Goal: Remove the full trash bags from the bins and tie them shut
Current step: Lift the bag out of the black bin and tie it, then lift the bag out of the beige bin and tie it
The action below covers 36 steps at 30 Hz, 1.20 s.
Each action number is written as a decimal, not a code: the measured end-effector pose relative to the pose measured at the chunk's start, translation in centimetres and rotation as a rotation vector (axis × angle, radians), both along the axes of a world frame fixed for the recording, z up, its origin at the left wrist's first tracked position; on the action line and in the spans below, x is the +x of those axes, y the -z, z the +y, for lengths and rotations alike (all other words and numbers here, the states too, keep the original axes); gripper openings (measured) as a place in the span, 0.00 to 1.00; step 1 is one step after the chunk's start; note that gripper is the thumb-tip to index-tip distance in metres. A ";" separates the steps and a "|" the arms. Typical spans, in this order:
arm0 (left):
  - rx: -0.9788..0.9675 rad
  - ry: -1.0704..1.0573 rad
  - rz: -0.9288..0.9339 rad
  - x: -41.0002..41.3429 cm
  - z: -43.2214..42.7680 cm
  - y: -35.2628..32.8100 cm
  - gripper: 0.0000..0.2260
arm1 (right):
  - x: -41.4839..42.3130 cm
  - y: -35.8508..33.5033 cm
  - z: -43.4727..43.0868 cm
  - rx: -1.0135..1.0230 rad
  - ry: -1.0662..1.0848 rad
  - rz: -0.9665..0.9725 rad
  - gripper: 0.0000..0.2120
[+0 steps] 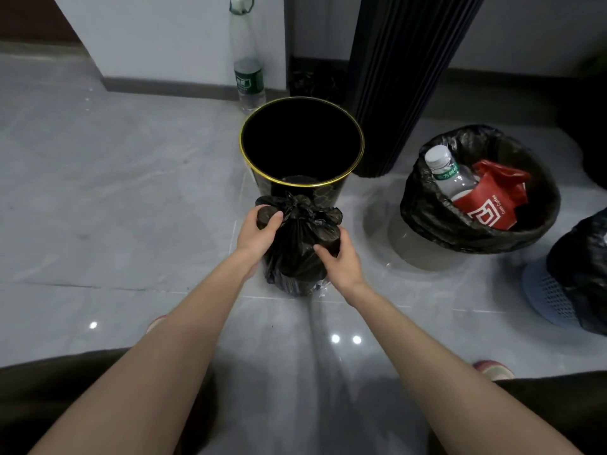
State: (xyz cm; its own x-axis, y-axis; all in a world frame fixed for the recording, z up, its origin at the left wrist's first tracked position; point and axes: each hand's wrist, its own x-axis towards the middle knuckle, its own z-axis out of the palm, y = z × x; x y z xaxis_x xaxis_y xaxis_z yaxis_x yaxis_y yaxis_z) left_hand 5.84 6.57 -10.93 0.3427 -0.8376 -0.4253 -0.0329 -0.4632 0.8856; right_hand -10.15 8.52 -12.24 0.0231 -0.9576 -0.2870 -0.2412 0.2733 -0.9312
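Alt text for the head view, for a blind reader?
The left hand and right hand grip the ends of a knotted black bag on the floor, before an empty gold-rimmed bin. At right, an open bagged bin holds a bottle and a red carton.

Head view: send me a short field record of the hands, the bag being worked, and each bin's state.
left hand: grips one ear of the black bag, beside the knot
right hand: grips the other ear
black bag: out of its bin, on the floor, top knotted
gold-rimmed bin: upright behind the bag, looks empty
lined bin: liner open, untied; holds a plastic bottle and red packaging
mesh basket: right edge, black bag in it, top cut off
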 end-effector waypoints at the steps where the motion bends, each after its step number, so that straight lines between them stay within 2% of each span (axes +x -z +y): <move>1: -0.005 0.003 0.009 0.1 -0.5 -0.1 0.16 | 0.1 0.0 -0.5 0.006 -0.002 0.006 0.23; 7: -0.041 0.039 0.025 0.5 -2.1 -0.2 0.16 | 0.7 -0.2 -2.7 0.042 -0.037 0.089 0.26; 11: -0.010 0.024 -0.052 0.1 -1.4 -0.7 0.22 | 0.0 -0.5 -2.5 0.110 -0.077 0.081 0.26; 14: -0.026 -0.029 -0.163 -0.7 -0.7 -1.3 0.22 | -1.5 -1.3 -1.6 0.148 -0.082 0.019 0.26; 17: -0.079 -0.060 -0.299 -1.8 -0.2 -2.7 0.20 | -4.4 -2.1 -0.9 0.202 0.067 -0.061 0.22; 21: -0.165 -0.023 -0.578 -4.4 0.4 -5.5 0.18 | -9.7 -3.8 -0.9 0.258 0.446 -0.247 0.19; 22: -0.197 0.000 -0.586 -5.1 0.5 -6.3 0.18 | -11.1 -4.3 -1.1 0.275 0.534 -0.303 0.20; 24: -0.247 0.100 -0.455 -6.4 0.5 -7.4 0.19 | -14.0 -4.9 -1.6 0.311 0.652 -0.404 0.20; 27: -0.236 0.276 -0.296 -8.2 0.7 -8.3 0.20 | -17.5 -5.4 -2.0 0.354 0.677 -0.461 0.20; 32: -0.203 0.365 -0.275 -10.7 0.1 -8.6 0.19 | -20.3 -6.1 -3.1 0.395 0.650 -0.576 0.21; 36: -0.187 0.365 -0.286 -12.2 -0.6 -8.1 0.19 | -21.0 -6.3 -4.1 0.379 0.690 -0.549 0.19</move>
State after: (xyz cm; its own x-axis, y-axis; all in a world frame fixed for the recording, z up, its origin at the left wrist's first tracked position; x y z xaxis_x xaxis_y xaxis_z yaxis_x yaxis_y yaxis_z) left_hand -6.38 6.00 -2.87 0.0940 -0.9776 -0.1882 -0.4169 -0.2104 0.8843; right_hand -31.15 4.46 -5.92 -0.2876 -0.6563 -0.6976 0.5289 0.4984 -0.6870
